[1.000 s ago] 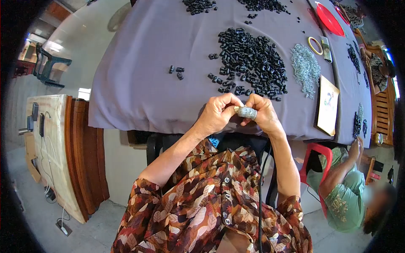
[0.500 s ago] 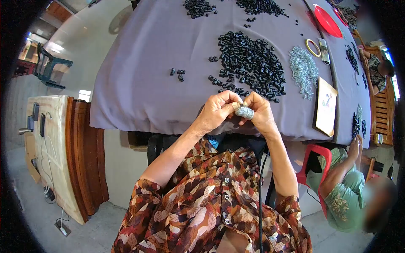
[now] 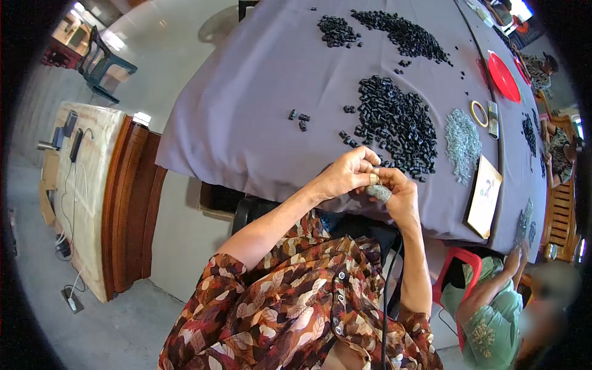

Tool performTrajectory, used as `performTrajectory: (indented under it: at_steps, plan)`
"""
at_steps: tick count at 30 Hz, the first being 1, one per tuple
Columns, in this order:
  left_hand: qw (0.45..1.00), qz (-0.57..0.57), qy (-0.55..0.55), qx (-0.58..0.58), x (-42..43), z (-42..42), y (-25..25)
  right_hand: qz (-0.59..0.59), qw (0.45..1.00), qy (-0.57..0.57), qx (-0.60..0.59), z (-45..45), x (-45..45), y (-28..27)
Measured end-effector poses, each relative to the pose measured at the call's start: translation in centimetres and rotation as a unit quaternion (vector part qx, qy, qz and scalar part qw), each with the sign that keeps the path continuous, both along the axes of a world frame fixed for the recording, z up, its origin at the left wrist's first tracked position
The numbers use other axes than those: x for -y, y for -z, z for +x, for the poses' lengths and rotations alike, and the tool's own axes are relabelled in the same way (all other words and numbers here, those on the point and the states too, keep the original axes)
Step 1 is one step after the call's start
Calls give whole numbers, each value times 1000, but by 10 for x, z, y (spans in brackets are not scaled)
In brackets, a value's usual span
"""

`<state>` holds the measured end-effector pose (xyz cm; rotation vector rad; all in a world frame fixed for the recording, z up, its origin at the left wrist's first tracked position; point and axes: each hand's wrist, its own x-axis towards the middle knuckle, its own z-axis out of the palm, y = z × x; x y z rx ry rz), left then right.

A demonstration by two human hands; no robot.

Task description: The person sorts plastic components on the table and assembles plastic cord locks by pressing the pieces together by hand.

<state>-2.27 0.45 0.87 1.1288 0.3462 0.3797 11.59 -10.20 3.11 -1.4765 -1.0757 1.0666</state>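
Observation:
My left hand (image 3: 350, 175) and my right hand (image 3: 398, 192) meet at the table's near edge, fingertips touching. A grey, speckled, rounded lump (image 3: 378, 193) sits against my right hand's curled fingers; its kind is not clear. The thumb and fingers of my left hand are pinched together beside it, and whatever is between them is hidden. Just beyond my hands lies a large pile of small black cylindrical pieces (image 3: 398, 120). To its right is a heap of small clear, shiny pieces (image 3: 463, 147).
A purple-grey cloth (image 3: 259, 80) covers the table. On it are more black pieces (image 3: 407, 36), a tape roll (image 3: 479, 114), a board with a picture (image 3: 484, 197) and a red tray (image 3: 504, 77). A person in green (image 3: 490, 314) sits at the right. A marble-topped cabinet (image 3: 92, 197) stands left.
The camera view has turned, so the table and piles appear lower and further right. My hands stay together around the grey lump, with their fingers slightly shifted.

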Motion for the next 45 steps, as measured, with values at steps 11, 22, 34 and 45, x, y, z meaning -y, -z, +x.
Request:
performTrajectory:
  at_steps: [11, 22, 34, 45]
  plan:
    - [1000, -17, -7, 12, 2, 4, 6, -13, 986, 18, 163, -1, -2, -7]
    - [1000, -23, -10, -1, -1, 0, -2, 75, 966, 22, 245, -11, -2, -3]
    - [885, 296, -292, -209, -58, -67, -11, 86, 949, 68, 296, 12, 27, -3]
    - [670, 579, -399, -238, -57, -64, -5, 65, 941, 98, 317, 16, 34, 3]
